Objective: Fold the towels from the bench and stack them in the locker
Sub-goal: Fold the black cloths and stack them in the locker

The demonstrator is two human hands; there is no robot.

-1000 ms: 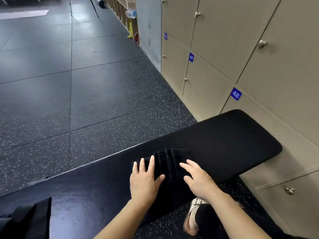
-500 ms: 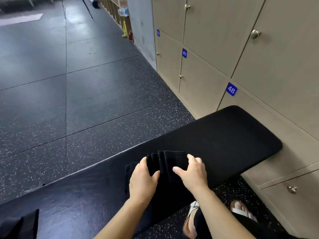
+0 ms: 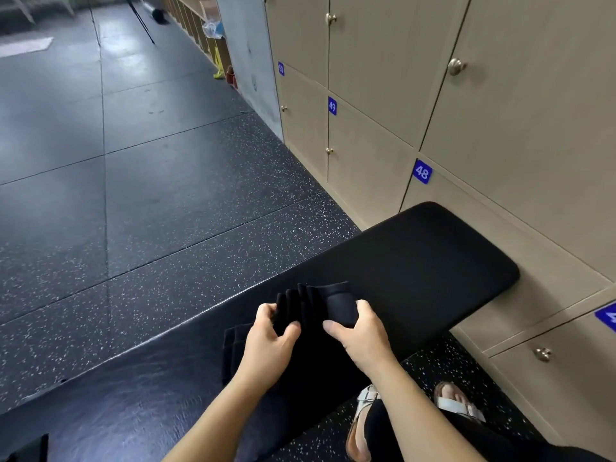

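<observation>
Speckled rubber floor (image 3: 166,228) and a wall of beige lockers (image 3: 366,155) frame a black padded bench (image 3: 433,261), where a person bends over a bundle of folded black towels (image 3: 316,301). The towels sit on the near half of the bench, straight ahead of the person and held between both hands. Their folded edges fan out side by side along the bench's length. The left hand (image 3: 270,341) grips the bundle's left side, thumb in front and fingers curled behind. The right hand (image 3: 360,331) clasps the rounded right end, fingers wrapped over the top. More dark cloth lies flat under the left wrist, and black on black makes it hard to tell where one piece ends. The lockers stand to the right and beyond the bench's far end, which nearly touches them below the number plate (image 3: 422,171) marked 48. Every door in view is closed. The right hand is nearer to them, so the carry will likely swing rightward, with a door to be opened first.
</observation>
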